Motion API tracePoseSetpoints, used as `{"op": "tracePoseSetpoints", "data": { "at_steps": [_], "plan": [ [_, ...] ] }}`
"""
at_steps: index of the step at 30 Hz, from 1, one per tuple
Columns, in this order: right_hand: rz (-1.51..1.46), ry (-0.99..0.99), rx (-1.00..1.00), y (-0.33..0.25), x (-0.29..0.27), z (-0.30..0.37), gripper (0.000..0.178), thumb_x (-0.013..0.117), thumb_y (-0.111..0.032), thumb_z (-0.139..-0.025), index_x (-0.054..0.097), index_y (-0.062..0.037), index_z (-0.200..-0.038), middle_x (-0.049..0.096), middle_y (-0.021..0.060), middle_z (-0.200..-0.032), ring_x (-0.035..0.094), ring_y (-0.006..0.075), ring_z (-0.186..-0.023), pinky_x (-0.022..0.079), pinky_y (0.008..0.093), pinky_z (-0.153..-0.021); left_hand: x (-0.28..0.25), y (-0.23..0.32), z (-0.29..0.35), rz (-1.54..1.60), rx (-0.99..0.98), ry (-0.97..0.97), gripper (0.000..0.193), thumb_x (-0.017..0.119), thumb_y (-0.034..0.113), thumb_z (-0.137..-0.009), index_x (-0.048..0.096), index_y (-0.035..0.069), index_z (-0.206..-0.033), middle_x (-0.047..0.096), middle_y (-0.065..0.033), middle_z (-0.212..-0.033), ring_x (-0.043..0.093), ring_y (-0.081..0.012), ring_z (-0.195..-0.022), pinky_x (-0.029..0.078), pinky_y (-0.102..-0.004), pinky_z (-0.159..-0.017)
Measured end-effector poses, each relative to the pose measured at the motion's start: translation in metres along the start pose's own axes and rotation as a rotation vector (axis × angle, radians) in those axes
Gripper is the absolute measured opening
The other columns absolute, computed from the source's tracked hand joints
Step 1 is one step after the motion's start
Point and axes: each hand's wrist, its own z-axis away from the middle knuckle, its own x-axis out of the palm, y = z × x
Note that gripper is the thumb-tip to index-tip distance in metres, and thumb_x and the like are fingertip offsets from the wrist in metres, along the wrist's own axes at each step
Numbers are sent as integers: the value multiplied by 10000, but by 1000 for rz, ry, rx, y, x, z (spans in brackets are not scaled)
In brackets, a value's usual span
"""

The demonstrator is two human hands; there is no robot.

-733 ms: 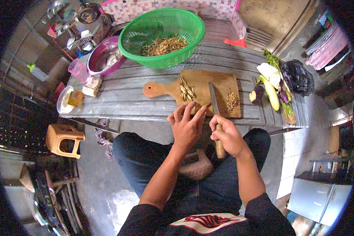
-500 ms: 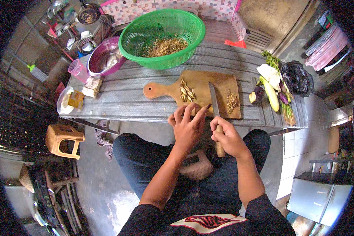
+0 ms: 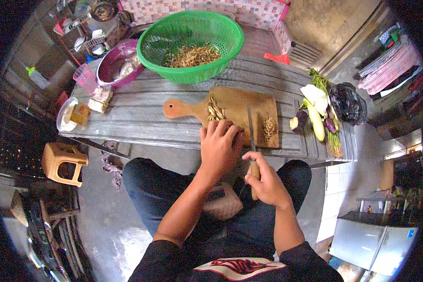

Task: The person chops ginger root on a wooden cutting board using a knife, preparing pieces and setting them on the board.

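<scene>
A wooden cutting board (image 3: pixel 242 101) with a round-ended handle lies at the table's near side. My left hand (image 3: pixel 218 145) rests over its near edge, fingers bent and close together; what lies under them is mostly hidden, apart from a small dark bit by the fingertips. In my right hand (image 3: pixel 268 183) is a knife (image 3: pixel 251 129), gripped by its wooden handle, with the blade pointing away from me over the board. Thin yellowish-brown strips (image 3: pixel 215 111) sit beyond my left hand. Chopped brown pieces (image 3: pixel 269 127) form a small pile right of the blade.
Behind the board stands a green basket (image 3: pixel 190 73) with chopped brown bits. A purple basin (image 3: pixel 105 63), pink cup (image 3: pixel 84 77) and pale block (image 3: pixel 100 99) are at left. Eggplant, a pale long vegetable (image 3: pixel 316 122), greens and a black plastic bag (image 3: pixel 348 104) are at right.
My left hand's fingers, spread before, have drawn together over the board's near edge. My right hand and the knife have come slightly toward me. The whole view has shifted a little.
</scene>
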Motion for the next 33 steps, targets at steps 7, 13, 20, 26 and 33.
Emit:
{"op": "tracePoseSetpoints", "data": {
  "at_steps": [7, 13, 20, 26, 33],
  "plan": [
    [72, 239, 81, -16, -3, 17, 573, 645, 0, -987, 373, -120, -1476, 625, 52, -858, 588, 118, -614, 489, 284, -547, -1, -18, -4, 197, 24, -68, 176, 803, 225, -838, 789, 167, -1004, 687, -34, -1064, 619, -298, -1070, 467, -461, -883],
    [-103, 426, 128, -11, 3, 15, 609, 741, -92, -965, 404, -22, -1467, 736, 129, -855, 684, 179, -603, 537, 341, -554, -3, -16, -5, 157, 9, -43, 172, 789, 225, -855, 779, 183, -1022, 691, -19, -1068, 615, -295, -1058, 468, -456, -886],
    [60, 462, 167, -6, 19, 2, 435, 740, -166, -971, 628, 75, -1315, 759, 194, -873, 759, 265, -700, 578, 399, -637, -1, -16, -4, 60, 103, -77, 184, 791, 219, -848, 779, 225, -1031, 673, -3, -1121, 584, -310, -1092, 467, -465, -914],
    [467, 450, 124, -9, 20, -7, 290, 641, -244, -1042, 597, 43, -1057, 703, 275, -824, 704, 474, -779, 545, 518, -679, -4, -23, 4, 40, 160, -71, 238, 791, 204, -851, 768, 239, -1085, 661, 2, -1217, 571, -297, -1174, 439, -458, -940],
    [499, 295, 148, -30, 8, -14, 323, 521, -292, -1089, 518, 31, -1075, 688, 341, -859, 669, 553, -874, 531, 637, -765, -7, -10, 23, -114, 118, -58, 353, 816, 256, -852, 772, 294, -1200, 649, 41, -1265, 555, -282, -1228, 362, -511, -1007]
  ]
}}
